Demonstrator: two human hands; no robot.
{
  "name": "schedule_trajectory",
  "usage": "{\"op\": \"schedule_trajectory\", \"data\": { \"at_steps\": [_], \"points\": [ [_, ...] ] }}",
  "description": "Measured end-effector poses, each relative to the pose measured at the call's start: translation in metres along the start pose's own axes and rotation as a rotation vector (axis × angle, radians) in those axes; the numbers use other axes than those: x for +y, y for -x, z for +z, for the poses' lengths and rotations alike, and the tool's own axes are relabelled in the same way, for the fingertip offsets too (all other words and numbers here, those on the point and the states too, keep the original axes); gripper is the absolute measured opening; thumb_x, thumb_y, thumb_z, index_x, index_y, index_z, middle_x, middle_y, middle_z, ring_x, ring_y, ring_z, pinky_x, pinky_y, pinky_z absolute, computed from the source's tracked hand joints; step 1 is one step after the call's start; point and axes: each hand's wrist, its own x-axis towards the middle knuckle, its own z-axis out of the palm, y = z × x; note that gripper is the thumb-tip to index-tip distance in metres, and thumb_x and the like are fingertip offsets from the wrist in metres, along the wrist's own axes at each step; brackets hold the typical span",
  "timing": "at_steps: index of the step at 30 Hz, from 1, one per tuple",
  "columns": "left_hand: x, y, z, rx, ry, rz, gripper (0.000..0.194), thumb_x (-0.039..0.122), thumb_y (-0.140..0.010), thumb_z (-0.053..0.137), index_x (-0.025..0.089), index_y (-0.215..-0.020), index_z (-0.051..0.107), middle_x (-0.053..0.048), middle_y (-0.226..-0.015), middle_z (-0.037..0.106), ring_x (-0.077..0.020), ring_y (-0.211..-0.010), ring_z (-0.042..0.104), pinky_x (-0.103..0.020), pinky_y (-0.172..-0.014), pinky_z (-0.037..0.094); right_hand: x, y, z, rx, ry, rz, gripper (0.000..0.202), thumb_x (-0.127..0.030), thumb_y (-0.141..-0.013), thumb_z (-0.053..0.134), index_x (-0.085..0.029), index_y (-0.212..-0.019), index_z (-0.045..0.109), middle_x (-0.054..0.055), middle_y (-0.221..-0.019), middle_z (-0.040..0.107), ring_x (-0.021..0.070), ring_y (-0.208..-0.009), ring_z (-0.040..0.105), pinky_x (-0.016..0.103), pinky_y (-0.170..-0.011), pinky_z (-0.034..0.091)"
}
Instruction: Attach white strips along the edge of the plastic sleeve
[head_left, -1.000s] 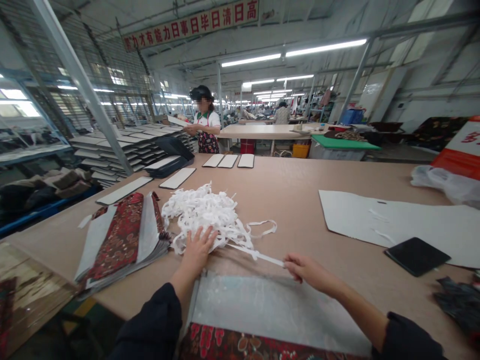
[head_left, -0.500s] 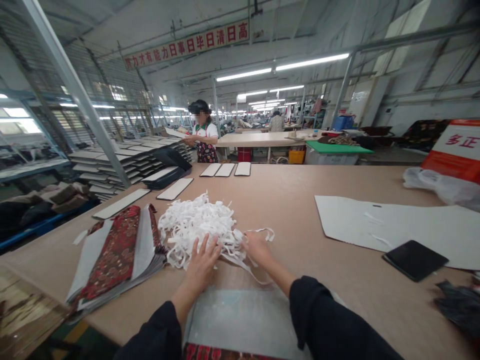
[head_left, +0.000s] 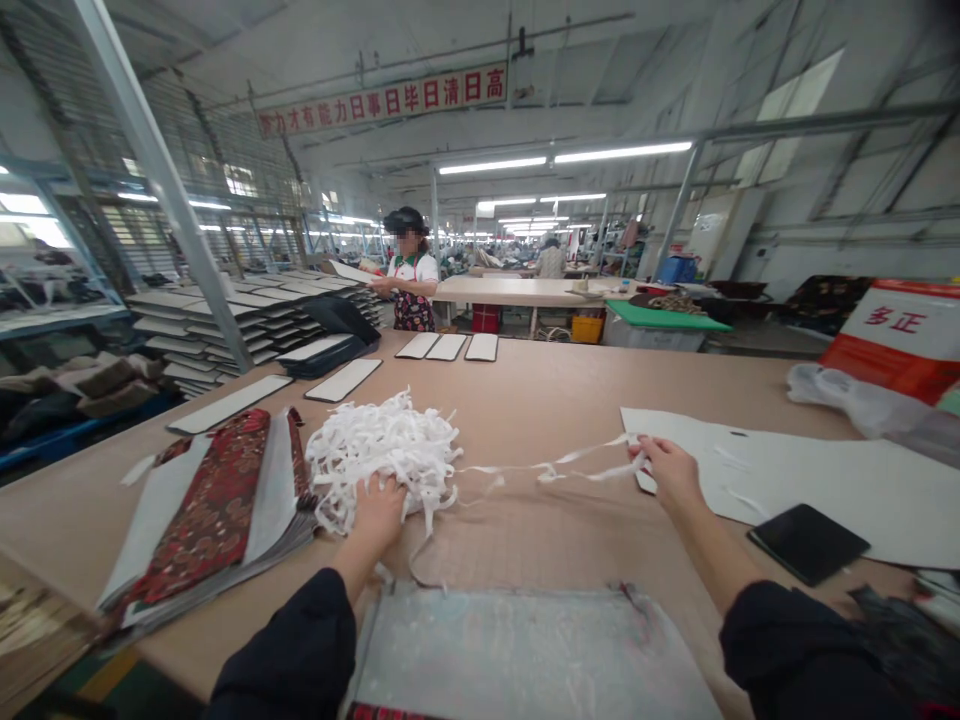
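A tangled heap of white fabric tape lies on the table in front of me. My left hand rests on the heap's near side, fingers spread and pressing down, their tips partly sunk in the strands. Out to the right, my right hand pinches a length of white tape. This length stretches above the table from the heap to my fingers, with a loop partway along. One loose strand hangs off the heap's near edge. Closest to me lies a grey-backed fabric panel with a red patterned edge.
Left of the heap is a stack of red patterned fabric pieces. A large white board and a black square pad lie at right. Pale panels sit along the far edge. A person stands beyond the table.
My right hand has moved right, away from the heap, drawing a length of tape out with it. My left hand remains on the heap. The view has shifted slightly.
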Motion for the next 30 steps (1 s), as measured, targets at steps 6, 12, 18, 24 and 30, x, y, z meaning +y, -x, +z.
{"op": "schedule_trajectory", "data": {
  "at_steps": [6, 12, 18, 24, 30],
  "points": [
    [0.052, 0.008, -0.054, 0.007, 0.054, 0.082, 0.030, 0.016, -0.067, 0.058, 0.018, -0.098, 0.061, -0.010, -0.113, 0.057, -0.0349, -0.115, 0.039, -0.054, -0.096, 0.023, -0.032, 0.050, 0.009, -0.216, -0.245, 0.070, 0.031, -0.039, -0.059, 0.068, -0.017, -0.079, 0.058, 0.000, -0.062, 0.062, 0.0143, -0.062, 0.059, 0.025, -0.059, 0.047],
    [0.137, 0.007, -0.083, 0.080, 0.753, 0.357, 0.085, 0.033, -0.064, 0.066, 0.014, -0.134, 0.022, -0.014, -0.136, 0.034, -0.0235, -0.122, 0.033, -0.036, -0.100, 0.029, -0.068, 0.142, 0.053, -0.762, -0.618, 0.328, 0.025, -0.033, -0.068, 0.069, -0.017, -0.083, 0.058, -0.002, -0.071, 0.061, 0.0089, -0.067, 0.057, 0.023, -0.070, 0.045],
    [0.150, -0.016, -0.056, -0.141, 0.648, 0.291, 0.029, 0.015, -0.077, 0.045, 0.023, -0.101, 0.059, -0.004, -0.096, 0.065, -0.0206, -0.095, 0.057, -0.034, -0.089, 0.038, -0.087, 0.108, 0.020, -0.558, -0.775, 0.265, 0.022, -0.027, -0.064, 0.072, -0.018, -0.078, 0.058, -0.005, -0.063, 0.056, 0.0060, -0.058, 0.053, 0.019, -0.061, 0.046],
    [0.093, -0.054, -0.064, -0.078, 0.567, -0.032, 0.041, 0.008, -0.080, 0.030, 0.009, -0.118, 0.045, -0.021, -0.112, 0.055, -0.0293, -0.103, 0.053, -0.046, -0.085, 0.037, -0.091, 0.034, -0.047, -0.290, -0.748, 0.091, 0.021, -0.022, -0.064, 0.069, -0.019, -0.080, 0.055, -0.009, -0.056, 0.047, 0.0012, -0.039, 0.037, 0.013, -0.035, 0.031],
    [0.134, -0.048, -0.107, -0.082, 0.722, 0.134, 0.049, 0.013, -0.073, 0.050, 0.017, -0.121, 0.045, -0.013, -0.124, 0.050, -0.0245, -0.116, 0.042, -0.041, -0.098, 0.027, -0.077, 0.102, -0.005, -0.486, -0.593, 0.316, 0.026, -0.023, -0.064, 0.070, -0.019, -0.085, 0.054, -0.003, -0.066, 0.062, 0.0070, -0.052, 0.055, 0.017, -0.048, 0.045]
  ]
}}
